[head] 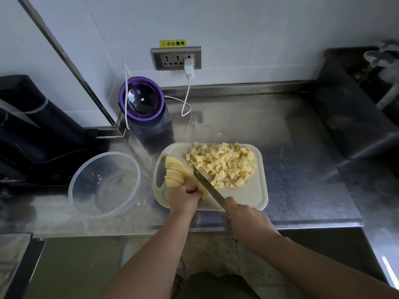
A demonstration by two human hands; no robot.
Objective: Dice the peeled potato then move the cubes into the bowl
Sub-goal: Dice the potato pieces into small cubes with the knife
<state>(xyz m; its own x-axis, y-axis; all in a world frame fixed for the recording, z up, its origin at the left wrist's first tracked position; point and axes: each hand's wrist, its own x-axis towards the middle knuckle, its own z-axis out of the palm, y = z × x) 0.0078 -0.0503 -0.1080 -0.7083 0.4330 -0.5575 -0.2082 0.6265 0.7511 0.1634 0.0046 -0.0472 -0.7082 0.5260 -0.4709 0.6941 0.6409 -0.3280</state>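
A pale cutting board (248, 195) lies on the steel counter. A heap of potato cubes (224, 162) covers its far right part. Fanned potato slices (174, 172) lie at its left side. My left hand (183, 199) grips a piece of potato at the near end of the slices, fingers curled. My right hand (244, 214) holds the handle of a knife (207, 186), whose blade runs diagonally up-left between the slices and the cubes. A clear plastic bowl (73, 190) stands left of the board with nothing visible in it.
A purple-rimmed appliance (142, 102) stands behind the board, its white cable (186, 108) running to the wall socket (176, 58). Black equipment (32, 130) sits at the far left. A dark sink (354, 117) is at the right. The counter's front edge (280, 225) runs just below my hands.
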